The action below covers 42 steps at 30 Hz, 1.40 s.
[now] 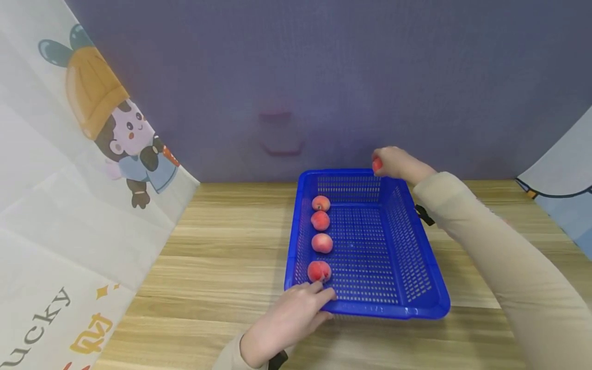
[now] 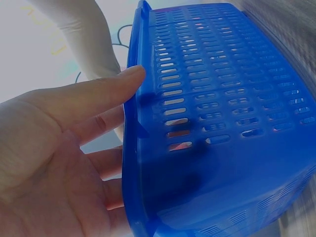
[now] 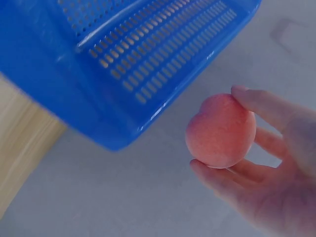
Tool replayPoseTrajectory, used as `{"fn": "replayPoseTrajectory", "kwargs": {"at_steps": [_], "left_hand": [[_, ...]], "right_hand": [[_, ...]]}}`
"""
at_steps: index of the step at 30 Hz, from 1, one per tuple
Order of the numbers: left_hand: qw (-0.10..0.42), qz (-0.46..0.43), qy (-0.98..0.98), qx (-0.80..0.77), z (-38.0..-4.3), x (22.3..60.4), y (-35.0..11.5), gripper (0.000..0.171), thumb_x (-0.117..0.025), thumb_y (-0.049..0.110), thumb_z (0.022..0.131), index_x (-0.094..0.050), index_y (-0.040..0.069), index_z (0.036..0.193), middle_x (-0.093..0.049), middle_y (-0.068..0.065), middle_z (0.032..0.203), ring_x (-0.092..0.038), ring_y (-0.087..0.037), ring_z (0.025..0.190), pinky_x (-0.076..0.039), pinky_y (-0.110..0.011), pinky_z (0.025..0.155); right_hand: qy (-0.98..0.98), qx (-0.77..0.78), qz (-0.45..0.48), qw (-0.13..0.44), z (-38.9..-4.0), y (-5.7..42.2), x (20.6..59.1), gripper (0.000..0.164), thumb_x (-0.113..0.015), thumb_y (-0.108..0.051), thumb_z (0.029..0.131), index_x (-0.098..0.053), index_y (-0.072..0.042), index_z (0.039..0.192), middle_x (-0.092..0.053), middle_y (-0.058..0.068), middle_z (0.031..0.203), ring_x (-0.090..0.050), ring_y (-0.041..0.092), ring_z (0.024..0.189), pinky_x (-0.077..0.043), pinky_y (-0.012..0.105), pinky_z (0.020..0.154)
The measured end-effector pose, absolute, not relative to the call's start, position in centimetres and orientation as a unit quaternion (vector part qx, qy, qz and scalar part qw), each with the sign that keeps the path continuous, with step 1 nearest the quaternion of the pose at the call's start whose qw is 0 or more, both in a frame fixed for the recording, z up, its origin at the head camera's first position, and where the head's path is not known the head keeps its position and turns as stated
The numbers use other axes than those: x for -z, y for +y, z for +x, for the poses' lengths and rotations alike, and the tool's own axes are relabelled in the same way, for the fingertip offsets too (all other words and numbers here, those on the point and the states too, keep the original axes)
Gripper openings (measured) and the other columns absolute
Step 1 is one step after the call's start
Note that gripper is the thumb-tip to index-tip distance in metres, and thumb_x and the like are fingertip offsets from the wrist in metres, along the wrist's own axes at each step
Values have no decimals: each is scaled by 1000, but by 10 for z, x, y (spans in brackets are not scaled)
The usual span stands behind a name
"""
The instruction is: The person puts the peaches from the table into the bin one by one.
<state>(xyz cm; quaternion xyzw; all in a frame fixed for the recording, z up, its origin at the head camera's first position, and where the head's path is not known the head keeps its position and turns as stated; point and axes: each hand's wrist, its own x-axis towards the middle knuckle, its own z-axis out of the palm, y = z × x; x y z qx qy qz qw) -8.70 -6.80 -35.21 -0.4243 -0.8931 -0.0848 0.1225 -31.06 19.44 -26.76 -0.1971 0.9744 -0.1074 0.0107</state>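
Note:
A blue perforated plastic basket (image 1: 430,303) stands on the wooden table, its rim facing up. Along its left side, several peaches (image 1: 322,243) lie in a row on the bottom. My left hand (image 1: 293,318) grips the near rim at the front left corner; in the left wrist view the thumb (image 2: 111,91) is on the outer side and the other fingers reach over the edge. Above the far right corner, my right hand (image 1: 399,163) holds another peach (image 3: 221,131) between thumb and fingertips, apart from the basket.
The wooden table (image 1: 222,246) extends on both sides of the basket. A grey-purple backdrop (image 1: 208,103) rises behind it. At the left hangs a white printed sheet (image 1: 55,216) with a cartoon figure, and a light printed sheet (image 1: 569,169) is at the right.

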Motion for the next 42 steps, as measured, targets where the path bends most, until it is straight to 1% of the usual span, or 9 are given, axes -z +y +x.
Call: {"fn": "replayPoseTrajectory", "kwargs": {"at_steps": [7, 17, 21, 30, 35, 42], "left_hand": [[116, -423, -895, 85, -88, 352, -68, 22, -67, 30, 75, -57, 16, 88, -55, 4, 80, -54, -9, 65, -42, -22, 61], [129, -423, -893, 82, -90, 354, -67, 22, -67, 30, 74, -57, 16, 88, -55, 5, 80, -55, -9, 66, -43, -22, 62], [132, -422, -893, 82, -90, 354, -67, 22, -67, 30, 74, -56, 16, 88, -55, 4, 80, -55, -10, 66, -43, -22, 62], [141, -420, -893, 72, -92, 355, -66, 23, -68, 31, 73, -56, 17, 87, -55, 5, 79, -55, -9, 65, -42, -22, 62], [134, -419, -895, 74, -92, 353, -66, 23, -68, 31, 74, -56, 17, 88, -55, 5, 80, -55, -9, 66, -42, -22, 61], [122, -418, -897, 80, -92, 353, -66, 22, -67, 30, 75, -56, 17, 89, -55, 5, 80, -55, -9, 66, -42, -22, 62]], "right_hand": [[969, 98, -226, 4, -314, 175, 280, 37, -62, -7, 74, -53, 10, 105, -58, 23, 92, -53, 35, 84, -43, 43, 74], [970, 115, -212, 34, -317, 156, 301, 39, -63, -9, 76, -53, 8, 109, -58, 20, 95, -53, 31, 84, -43, 40, 74], [969, 129, -207, 49, -318, 150, 312, 41, -63, -10, 75, -53, 8, 110, -58, 20, 95, -53, 30, 83, -43, 39, 73], [967, 146, -202, 52, -323, 144, 336, 40, -64, -8, 71, -54, 8, 107, -58, 20, 92, -53, 29, 80, -43, 39, 73], [968, 153, -193, 54, -326, 144, 345, 40, -62, -7, 69, -54, 8, 106, -58, 19, 90, -52, 29, 79, -43, 39, 72], [969, 164, -172, 71, -329, 143, 357, 42, -64, -8, 74, -52, 9, 111, -58, 23, 100, -53, 32, 89, -42, 41, 80]]}}
